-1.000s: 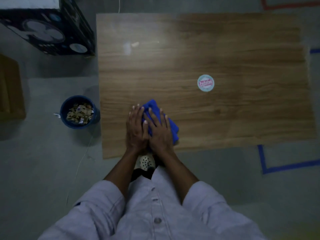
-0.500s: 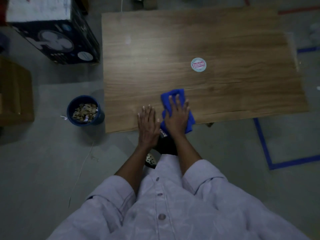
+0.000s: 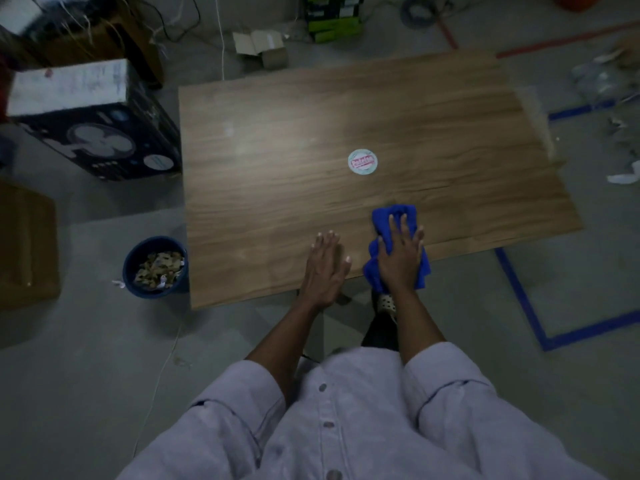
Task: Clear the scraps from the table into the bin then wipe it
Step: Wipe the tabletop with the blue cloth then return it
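A low wooden table (image 3: 311, 133) fills the middle of the view. My right hand (image 3: 400, 254) presses flat, fingers spread, on a crumpled blue cloth (image 3: 382, 220) at the table's near edge, right of centre. My left hand (image 3: 323, 268) rests flat and open on the bare wood just left of the cloth, holding nothing. A blue bin (image 3: 156, 266) stands on the floor by the table's near left corner, with paper scraps inside it. A round sticker (image 3: 362, 161) sits on the tabletop beyond my right hand.
A dark fan box (image 3: 100, 133) stands left of the table, a brown carton (image 3: 24, 244) at the far left. Small boxes and cables lie beyond the far edge. Blue tape (image 3: 519, 296) marks the floor on the right, with loose litter (image 3: 620, 147) nearby.
My right hand has slid the blue cloth to the right along the near edge. My left hand came off the cloth and now lies flat on the wood beside it.
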Tool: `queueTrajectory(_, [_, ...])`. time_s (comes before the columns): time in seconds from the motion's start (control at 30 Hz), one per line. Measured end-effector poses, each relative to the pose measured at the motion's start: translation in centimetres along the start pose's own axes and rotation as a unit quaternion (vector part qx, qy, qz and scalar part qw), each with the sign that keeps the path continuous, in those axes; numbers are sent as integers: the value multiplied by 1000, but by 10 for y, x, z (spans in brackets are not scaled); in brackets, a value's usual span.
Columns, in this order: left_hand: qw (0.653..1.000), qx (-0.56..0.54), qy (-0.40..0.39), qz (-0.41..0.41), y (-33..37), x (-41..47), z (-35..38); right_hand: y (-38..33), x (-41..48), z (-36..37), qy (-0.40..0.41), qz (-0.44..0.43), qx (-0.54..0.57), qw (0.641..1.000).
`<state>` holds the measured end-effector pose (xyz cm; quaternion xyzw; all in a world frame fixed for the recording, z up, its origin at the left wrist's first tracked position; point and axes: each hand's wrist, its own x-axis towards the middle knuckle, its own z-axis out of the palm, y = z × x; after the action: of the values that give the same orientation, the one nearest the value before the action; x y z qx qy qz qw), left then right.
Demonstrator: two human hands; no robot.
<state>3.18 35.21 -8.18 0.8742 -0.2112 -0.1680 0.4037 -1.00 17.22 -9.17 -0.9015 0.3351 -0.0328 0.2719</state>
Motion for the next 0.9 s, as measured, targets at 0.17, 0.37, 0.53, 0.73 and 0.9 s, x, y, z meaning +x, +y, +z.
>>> queueTrajectory(0.17, [1000, -7, -14, -2, 36, 33, 27, -10, -2, 10, -33, -66, -3, 997])
queueTrajectory(0.37, [999, 16, -30, -2, 71, 83, 58, 68, 58, -45, -112, -264, -55, 957])
queueTrajectory(0.53, [999, 34, -33, -27, 96, 115, 85, 121, 130, -90, -58, -95, -58, 992])
queueTrajectory(0.73, [997, 62, 29, -45, 109, 135, 110, 94, 136, -86, -7, -14, -52, 998])
queueTrajectory(0.9, [998, 21, 39, -48, 133, 158, 140, 106, 126, -82, -133, -253, -61, 956])
